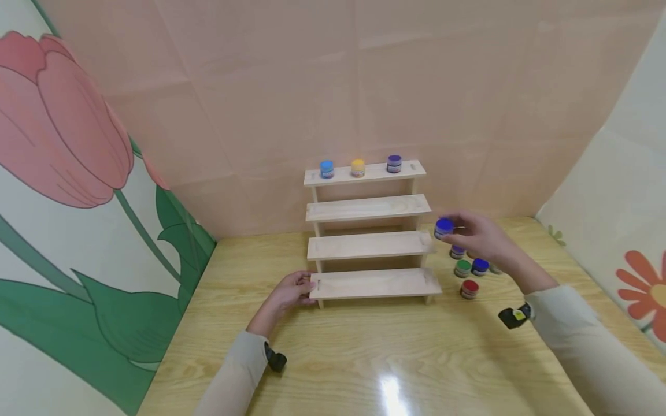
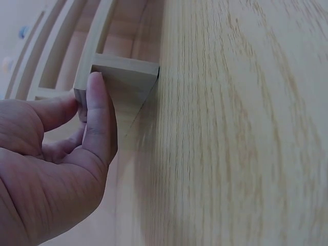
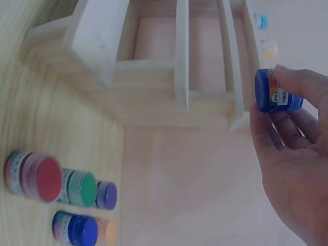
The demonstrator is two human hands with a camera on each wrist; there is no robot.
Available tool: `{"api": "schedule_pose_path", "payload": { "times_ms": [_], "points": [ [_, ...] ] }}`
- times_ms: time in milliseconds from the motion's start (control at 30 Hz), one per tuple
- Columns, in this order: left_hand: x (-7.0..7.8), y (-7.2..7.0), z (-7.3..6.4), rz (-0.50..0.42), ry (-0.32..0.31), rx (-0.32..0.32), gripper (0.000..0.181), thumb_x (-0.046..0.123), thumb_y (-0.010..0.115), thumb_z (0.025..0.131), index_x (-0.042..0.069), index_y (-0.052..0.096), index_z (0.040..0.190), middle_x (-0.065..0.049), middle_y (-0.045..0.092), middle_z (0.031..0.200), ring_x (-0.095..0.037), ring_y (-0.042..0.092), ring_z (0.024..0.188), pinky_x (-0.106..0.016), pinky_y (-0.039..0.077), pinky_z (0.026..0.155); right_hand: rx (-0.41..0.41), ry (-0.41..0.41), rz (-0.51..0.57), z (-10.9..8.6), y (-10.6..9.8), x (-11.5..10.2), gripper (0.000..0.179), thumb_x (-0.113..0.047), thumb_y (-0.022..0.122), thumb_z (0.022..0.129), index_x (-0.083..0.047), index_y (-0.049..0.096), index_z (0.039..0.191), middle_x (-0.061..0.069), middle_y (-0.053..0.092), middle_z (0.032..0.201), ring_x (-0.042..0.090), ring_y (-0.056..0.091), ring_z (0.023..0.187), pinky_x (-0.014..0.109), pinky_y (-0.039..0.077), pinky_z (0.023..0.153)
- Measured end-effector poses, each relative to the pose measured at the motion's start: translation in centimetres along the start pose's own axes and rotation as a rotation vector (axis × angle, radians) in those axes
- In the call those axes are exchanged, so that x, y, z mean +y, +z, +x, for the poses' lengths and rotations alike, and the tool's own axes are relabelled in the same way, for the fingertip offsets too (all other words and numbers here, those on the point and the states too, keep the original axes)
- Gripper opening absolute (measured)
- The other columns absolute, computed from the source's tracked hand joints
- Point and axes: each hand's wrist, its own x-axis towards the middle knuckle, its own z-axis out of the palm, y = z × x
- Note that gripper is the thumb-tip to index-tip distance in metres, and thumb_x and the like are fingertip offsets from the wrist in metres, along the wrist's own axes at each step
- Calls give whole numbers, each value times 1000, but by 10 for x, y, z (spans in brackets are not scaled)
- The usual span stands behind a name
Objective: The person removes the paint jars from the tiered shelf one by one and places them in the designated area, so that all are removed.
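A pale wooden four-step rack (image 1: 374,247) stands on the table against the back wall. My left hand (image 1: 289,291) pinches the left end of its lowest shelf; in the left wrist view the thumb and fingers (image 2: 97,115) grip the board's end. My right hand (image 1: 481,240) holds a blue paint jar (image 1: 444,227) off the table, just right of the rack; thumb and fingers are round it in the right wrist view. On the top shelf sit a light blue jar (image 1: 326,169), a yellow jar (image 1: 358,168) and a purple jar (image 1: 394,164).
Right of the rack, several jars stand on the table (image 1: 333,358): red (image 1: 469,289), green (image 1: 462,268), another blue (image 1: 480,266), purple (image 1: 457,252) and an orange one (image 3: 106,232). Another is partly hidden by the right hand. Walls rise behind and at both sides.
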Motion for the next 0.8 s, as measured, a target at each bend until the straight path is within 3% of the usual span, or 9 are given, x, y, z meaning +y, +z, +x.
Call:
{"api": "schedule_pose_path", "payload": {
  "times_ms": [67,200,333,467,600,800],
  "points": [
    [0,0,-1,-4,11,-6,42,1,58,101,-8,48,141,-12,53,101,-20,61,83,-25,60,69,7,-4,5,-4,-2,5,54,-31,68,99,-7,49,143,21,60,131,44,59,121,28,58,69],
    [0,-1,1,-3,-2,1,43,0,58,101,-7,47,142,-13,54,102,-21,61,84,-25,60,69,6,-20,20,-11,-7,16,55,-26,67,100,-4,46,145,23,59,131,41,59,122,24,59,78],
    [-2,0,5,4,-32,23,44,-1,56,101,-6,47,144,-13,54,104,-21,61,85,-26,60,68,9,13,28,-19,-14,28,58,-30,67,100,-5,44,147,21,58,132,14,63,115,22,59,81],
    [-2,0,5,7,-34,25,44,-2,56,101,-6,47,144,-12,55,103,-21,61,85,-26,60,66,34,32,-8,-27,-20,38,59,-32,67,100,-5,46,147,22,58,134,-11,55,104,14,54,82],
    [-1,0,4,7,-34,24,44,-1,56,101,-5,47,144,-12,55,103,-21,62,85,-25,60,67,44,43,-74,-33,-26,49,59,-34,66,100,-3,47,147,24,58,135,-17,48,101,7,48,81],
    [-1,-1,5,14,-37,25,44,-1,56,102,-5,47,145,-12,56,103,-21,62,85,-25,60,66,38,40,-99,-44,-27,69,56,-30,67,100,0,49,144,26,60,131,-20,48,99,11,51,78]
  ]
}}
